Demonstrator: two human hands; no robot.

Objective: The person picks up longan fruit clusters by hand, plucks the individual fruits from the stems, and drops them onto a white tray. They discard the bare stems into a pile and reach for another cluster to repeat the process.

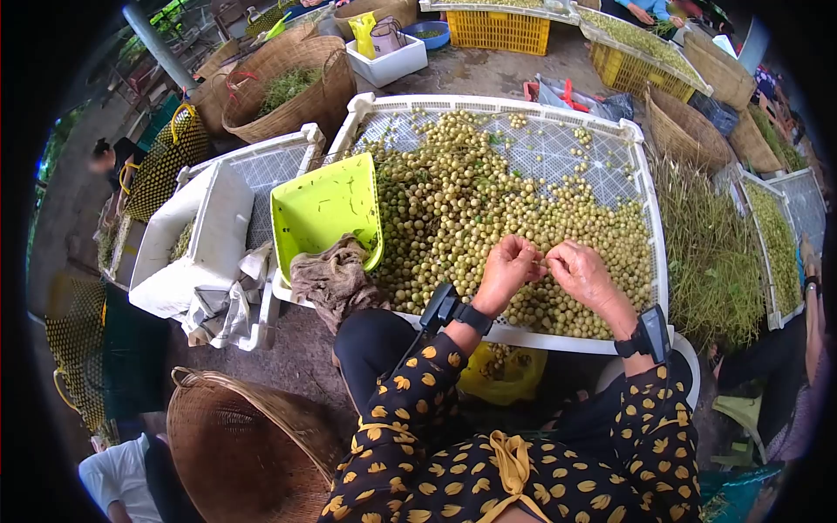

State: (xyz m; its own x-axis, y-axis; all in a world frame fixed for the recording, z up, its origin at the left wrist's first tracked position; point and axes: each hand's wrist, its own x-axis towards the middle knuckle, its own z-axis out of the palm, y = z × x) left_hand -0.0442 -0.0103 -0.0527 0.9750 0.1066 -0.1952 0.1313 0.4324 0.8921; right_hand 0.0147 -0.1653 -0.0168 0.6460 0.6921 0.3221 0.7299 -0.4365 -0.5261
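My left hand [507,275] and my right hand [582,274] are close together above the front right part of a white plastic tray [657,253]. The fingers of both are pinched, with the fingertips nearly meeting. Whatever is between them is too small to name. Below and around them lie small round yellow-green fruits [453,187], spread over most of the mesh tray. A lime-green plastic scoop [318,205] rests at the tray's left end, with a crumpled brown cloth [333,277] over its near edge.
Left of the tray stands a white foam box [222,218]. A wicker basket [244,444] lies near my left leg, another basket [301,105] behind. Bundled green stems [706,244] are on the right. Under the tray is a yellow bag [501,375]. Other people sit around the edges.
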